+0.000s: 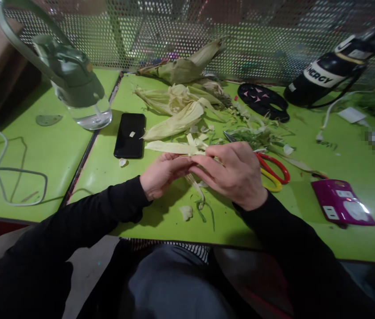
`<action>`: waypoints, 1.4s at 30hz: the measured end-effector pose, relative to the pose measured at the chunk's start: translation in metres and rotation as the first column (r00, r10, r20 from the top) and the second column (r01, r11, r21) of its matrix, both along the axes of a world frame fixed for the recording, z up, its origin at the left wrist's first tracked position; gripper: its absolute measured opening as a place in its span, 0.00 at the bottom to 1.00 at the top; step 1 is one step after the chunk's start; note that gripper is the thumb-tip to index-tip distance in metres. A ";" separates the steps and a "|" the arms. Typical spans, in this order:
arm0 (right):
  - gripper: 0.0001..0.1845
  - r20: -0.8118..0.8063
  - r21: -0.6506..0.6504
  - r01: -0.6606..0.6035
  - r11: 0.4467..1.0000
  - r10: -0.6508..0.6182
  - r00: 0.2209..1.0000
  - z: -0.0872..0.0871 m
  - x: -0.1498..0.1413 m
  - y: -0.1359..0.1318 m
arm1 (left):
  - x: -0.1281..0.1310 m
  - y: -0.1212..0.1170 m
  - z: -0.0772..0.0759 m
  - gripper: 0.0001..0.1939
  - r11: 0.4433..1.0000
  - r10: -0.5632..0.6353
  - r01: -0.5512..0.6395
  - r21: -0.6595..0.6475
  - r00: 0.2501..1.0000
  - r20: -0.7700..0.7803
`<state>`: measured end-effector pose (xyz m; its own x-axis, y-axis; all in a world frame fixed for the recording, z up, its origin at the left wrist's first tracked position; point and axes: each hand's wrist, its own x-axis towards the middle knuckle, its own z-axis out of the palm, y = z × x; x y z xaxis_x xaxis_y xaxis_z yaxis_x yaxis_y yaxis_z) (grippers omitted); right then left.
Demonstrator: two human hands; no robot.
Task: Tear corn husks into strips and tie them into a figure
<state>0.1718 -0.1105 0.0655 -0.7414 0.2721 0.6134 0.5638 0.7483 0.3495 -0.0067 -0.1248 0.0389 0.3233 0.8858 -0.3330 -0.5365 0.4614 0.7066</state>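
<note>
My left hand (166, 173) and my right hand (236, 173) meet over the near middle of the table, both with fingers closed in a pinch. Between them is a pale strip of corn husk (170, 147), reaching out to the left past my left fingertips. Its inner end is partly hidden by my fingers. Just beyond lie larger corn husks (177, 122) in a loose pile. Scissors with red and yellow handles (275, 170) rest beside my right hand, blades partly covered by it. Below my hands are a husk scrap (185, 212) and thin green strands (205, 215).
A black phone (130, 135) lies left of the husks. Behind it stands a green water bottle (81, 88). A black bottle (330, 71) leans at the back right, near a black pouch-like item (263, 102). A purple box (343, 202) sits at right; a cable (17, 204) loops at left.
</note>
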 end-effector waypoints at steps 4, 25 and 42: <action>0.02 0.011 0.034 0.050 0.998 -0.050 0.999 -0.003 -0.007 0.000 | 0.003 -0.001 0.003 0.06 0.998 0.059 -0.059 -0.027 0.998 0.003; 0.05 -0.051 -0.070 -0.434 0.898 0.431 0.901 -0.024 -0.022 -0.019 | -0.001 0.000 0.009 0.03 0.983 0.125 -0.123 0.137 0.992 -0.005; 0.21 -0.340 -0.865 -0.142 0.481 -0.356 0.870 0.002 0.001 0.000 | -0.002 -0.004 0.017 0.04 0.921 0.055 0.043 0.388 0.969 -0.240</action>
